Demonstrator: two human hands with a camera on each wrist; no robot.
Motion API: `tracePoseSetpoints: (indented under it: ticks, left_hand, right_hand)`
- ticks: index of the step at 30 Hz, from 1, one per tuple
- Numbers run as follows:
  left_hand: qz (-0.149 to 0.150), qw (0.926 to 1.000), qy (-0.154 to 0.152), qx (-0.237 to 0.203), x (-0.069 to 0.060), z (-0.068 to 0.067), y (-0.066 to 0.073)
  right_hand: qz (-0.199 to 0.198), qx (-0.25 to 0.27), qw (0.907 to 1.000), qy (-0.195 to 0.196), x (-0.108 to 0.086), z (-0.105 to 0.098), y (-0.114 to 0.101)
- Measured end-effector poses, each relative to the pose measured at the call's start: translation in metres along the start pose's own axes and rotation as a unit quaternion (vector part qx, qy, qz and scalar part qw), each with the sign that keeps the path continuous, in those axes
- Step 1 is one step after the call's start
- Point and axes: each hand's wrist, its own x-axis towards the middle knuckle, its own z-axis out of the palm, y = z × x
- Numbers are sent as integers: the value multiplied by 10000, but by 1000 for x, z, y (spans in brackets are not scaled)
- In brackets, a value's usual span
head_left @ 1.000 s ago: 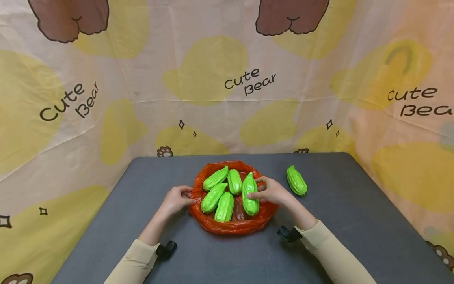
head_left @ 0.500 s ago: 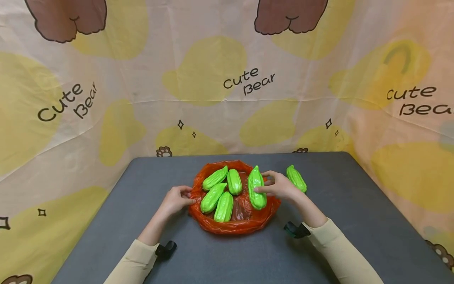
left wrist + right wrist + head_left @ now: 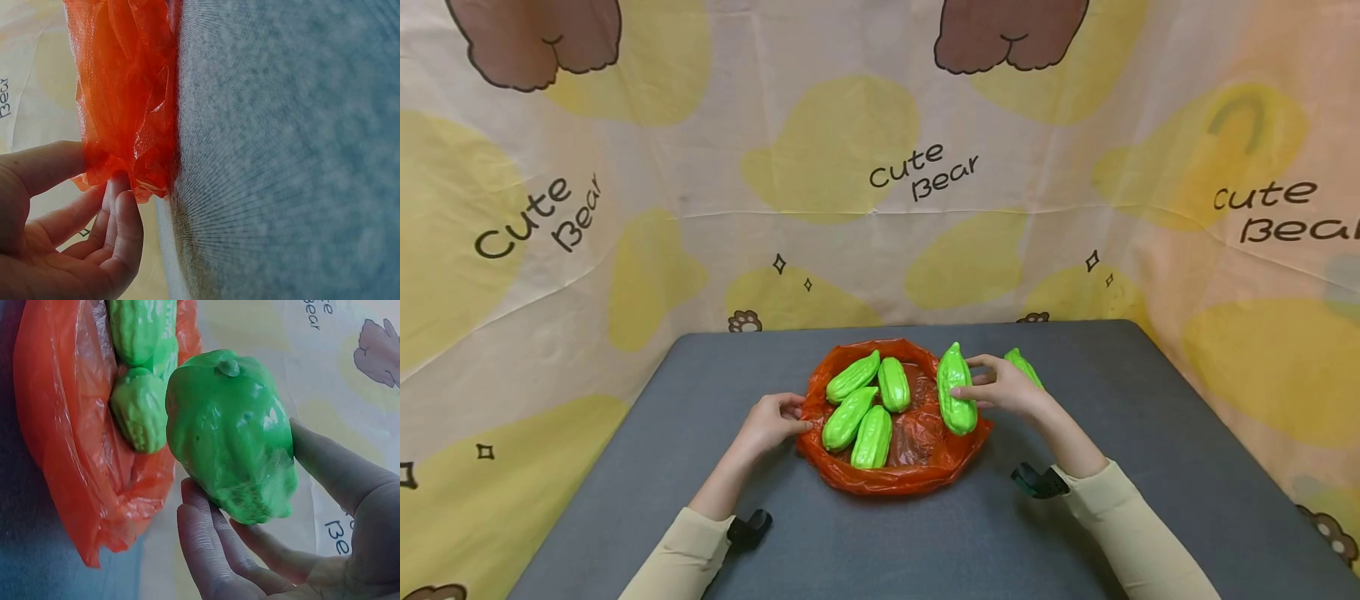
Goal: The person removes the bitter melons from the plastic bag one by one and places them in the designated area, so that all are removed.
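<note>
Ribbed gourd: shifting toward the table's right edge
Right hand: gripping its glossy sides
Left hand: pinching crinkled plastic bag

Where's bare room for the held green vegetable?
Free: table in front of the red bag, between the two sleeves; table left of the left hand; the bag's right floor. Crowded: the bag's left side, holding four green vegetables; just beyond the right hand, where a loose vegetable lies.
</note>
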Motion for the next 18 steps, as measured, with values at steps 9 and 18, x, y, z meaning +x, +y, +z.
tracePoseSetpoints:
  ticks: [9, 18]
  left_hand:
    - [61, 10000, -13, 15, 0, 0, 0]
    - [20, 10000, -6, -56, 0, 0, 0]
  right_hand:
    - [15, -49, 9999, 92, -5, -12, 1]
    - [152, -31, 9997, 209, -7, -24, 5]
